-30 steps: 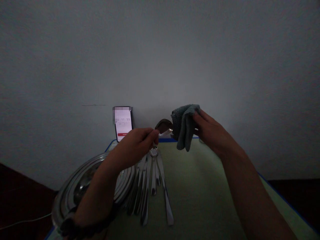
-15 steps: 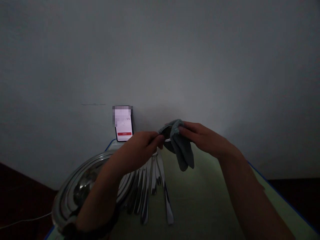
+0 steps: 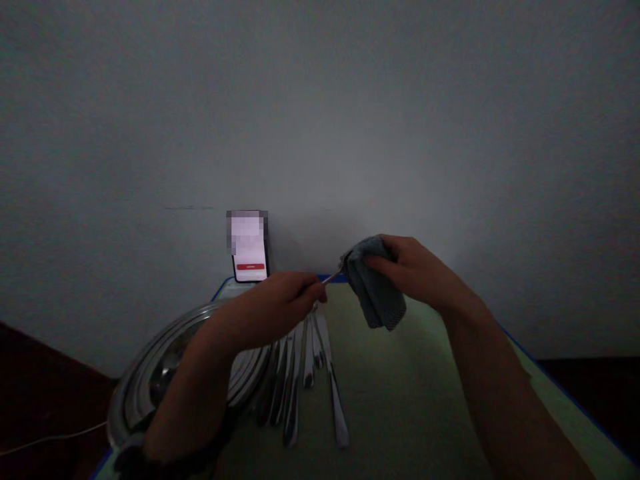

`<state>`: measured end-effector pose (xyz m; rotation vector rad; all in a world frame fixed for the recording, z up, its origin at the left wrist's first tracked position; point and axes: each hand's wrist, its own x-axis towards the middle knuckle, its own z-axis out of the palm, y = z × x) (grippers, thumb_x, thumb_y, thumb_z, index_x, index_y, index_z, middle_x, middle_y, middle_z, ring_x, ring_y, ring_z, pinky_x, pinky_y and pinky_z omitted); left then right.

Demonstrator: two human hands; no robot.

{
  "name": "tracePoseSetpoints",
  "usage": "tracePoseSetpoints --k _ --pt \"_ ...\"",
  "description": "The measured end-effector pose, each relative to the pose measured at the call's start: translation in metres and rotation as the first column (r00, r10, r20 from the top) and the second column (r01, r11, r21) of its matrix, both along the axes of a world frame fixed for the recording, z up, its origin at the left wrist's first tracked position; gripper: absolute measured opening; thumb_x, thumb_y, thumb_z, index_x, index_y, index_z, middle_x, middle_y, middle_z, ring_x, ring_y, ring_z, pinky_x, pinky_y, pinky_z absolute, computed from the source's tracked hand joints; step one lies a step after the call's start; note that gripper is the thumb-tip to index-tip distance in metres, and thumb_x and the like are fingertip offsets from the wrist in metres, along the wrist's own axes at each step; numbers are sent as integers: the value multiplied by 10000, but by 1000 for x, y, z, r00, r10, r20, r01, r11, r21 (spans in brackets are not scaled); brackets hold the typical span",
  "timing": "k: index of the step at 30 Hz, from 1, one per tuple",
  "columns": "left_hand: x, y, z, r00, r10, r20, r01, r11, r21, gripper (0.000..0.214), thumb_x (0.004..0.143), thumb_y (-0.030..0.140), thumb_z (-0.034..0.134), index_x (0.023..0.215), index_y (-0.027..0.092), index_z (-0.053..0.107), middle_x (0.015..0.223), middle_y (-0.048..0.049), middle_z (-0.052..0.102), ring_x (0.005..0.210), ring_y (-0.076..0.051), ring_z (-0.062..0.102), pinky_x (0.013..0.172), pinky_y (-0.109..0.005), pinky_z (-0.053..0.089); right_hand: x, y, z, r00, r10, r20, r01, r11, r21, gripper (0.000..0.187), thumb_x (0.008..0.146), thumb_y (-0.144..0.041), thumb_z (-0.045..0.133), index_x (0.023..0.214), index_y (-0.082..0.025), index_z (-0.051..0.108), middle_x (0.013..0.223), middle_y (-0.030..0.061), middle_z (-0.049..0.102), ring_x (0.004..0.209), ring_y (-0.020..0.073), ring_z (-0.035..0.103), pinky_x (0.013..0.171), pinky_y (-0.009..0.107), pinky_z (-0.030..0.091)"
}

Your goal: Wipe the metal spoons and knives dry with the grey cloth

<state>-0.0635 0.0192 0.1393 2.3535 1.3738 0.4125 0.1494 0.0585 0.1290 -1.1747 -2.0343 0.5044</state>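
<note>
My left hand (image 3: 295,293) is closed, pinching one end of a thin metal piece of cutlery (image 3: 333,275) between thumb and fingers. Its other end disappears into a grey-blue cloth (image 3: 375,287), so I cannot tell which kind it is. My right hand (image 3: 407,263) grips this cloth from the right, folded around the hidden end, with the loose part hanging down. Both hands are above the table. Below my left hand lie several knives and other metal cutlery (image 3: 291,413) side by side, handles towards me.
A large round steel basin (image 3: 120,407) stands at the left, partly behind my left forearm. A lit phone (image 3: 250,257) leans upright against the grey wall (image 3: 320,120) at the back. The greenish table (image 3: 400,400) has a blue edge. A white cable (image 3: 55,438) runs at the far left.
My right hand and the cloth have shifted slightly right, away from my left hand. A thin metal length now shows between the hands, where the cloth reached the left fingers before.
</note>
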Motion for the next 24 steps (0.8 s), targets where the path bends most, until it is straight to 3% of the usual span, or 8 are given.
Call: tracePoseSetpoints --k 4,8,10,12,14,17,24 --pt "-1 -1 4 999 28 36 -28 1000 -5 317 898 323 311 776 179 567 624 25 517 568 -121 484 560 -226 360 -1 7 -6 949 -8 -314 14 1000 15 172 789 -319 519 811 -180 617 759 20 632 699 164 561 642 312 437" --pt "5 -2 4 994 -7 107 5 1000 19 295 907 294 294 752 183 520 604 38 489 539 -113 458 561 -230 356 -20 7 -12 736 40 -676 -44 999 11 184 792 -365 535 840 -201 605 787 6 636 748 160 584 703 324 465" --pt "8 -1 2 992 -23 123 19 999 34 282 908 289 296 739 185 496 590 42 481 529 -111 454 556 -232 350 -30 5 -14 625 38 -780 -66 998 -4 191 789 -379 542 843 -204 598 781 5 639 756 161 592 715 328 474" --pt "9 -1 0 993 -32 116 27 999 47 270 908 293 305 734 187 481 588 44 483 528 -110 456 553 -233 342 -36 4 -16 577 30 -816 -86 996 -24 185 776 -371 563 848 -203 595 776 8 643 757 164 597 720 334 482" --pt "8 0 -1 995 -30 98 25 998 50 265 909 300 310 735 187 475 597 42 490 534 -110 464 549 -235 338 -37 4 -18 592 40 -805 -108 994 -30 172 752 -337 594 861 -203 593 800 10 649 763 164 598 731 341 485" --pt "6 1 -2 998 -16 64 14 999 37 276 910 311 305 730 187 473 608 35 502 543 -113 475 540 -237 334 -32 6 -18 684 68 -727 -111 994 -12 175 732 -283 613 888 -208 594 850 14 651 778 164 593 743 349 483" --pt "3 -1 0 1000 -14 -3 14 1000 14 302 898 346 316 768 185 535 646 16 549 574 -126 510 544 -239 349 -4 1 -6 930 121 -347 -130 992 -2 146 758 -239 568 891 -186 595 811 14 642 753 162 586 697 321 465"
